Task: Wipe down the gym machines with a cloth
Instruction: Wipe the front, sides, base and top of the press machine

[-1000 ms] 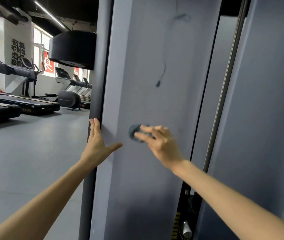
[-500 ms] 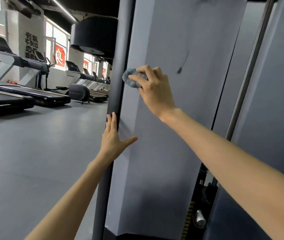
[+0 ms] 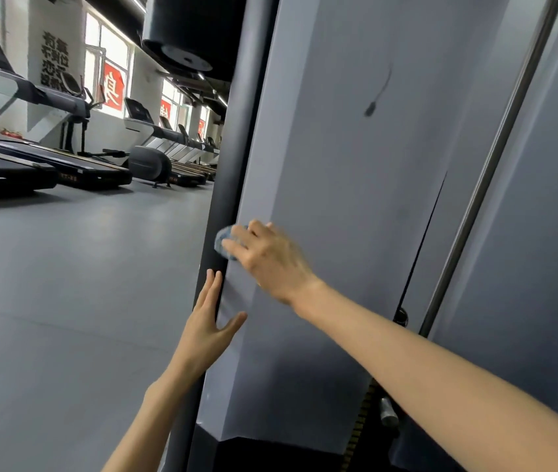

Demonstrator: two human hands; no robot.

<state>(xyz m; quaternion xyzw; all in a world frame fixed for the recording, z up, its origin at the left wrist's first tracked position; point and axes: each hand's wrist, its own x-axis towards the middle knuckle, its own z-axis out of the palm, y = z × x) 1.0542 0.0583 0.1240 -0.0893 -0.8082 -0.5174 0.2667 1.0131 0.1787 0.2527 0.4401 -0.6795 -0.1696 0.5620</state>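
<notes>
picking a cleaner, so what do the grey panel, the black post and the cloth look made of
Grey panel: smooth and matte, with folded edges; likely painted sheet metal, possibly plastic. Black post: rounded, with a satin sheen; probably coated metal tube. Cloth, bunched in the right hand: blue-grey and soft-looking, some fabric; motion blur hides its weave.

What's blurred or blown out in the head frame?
Head view: the right hand and the cloth it grips smear with motion; the left hand on the black post is sharper; the windows are blown out.
</notes>
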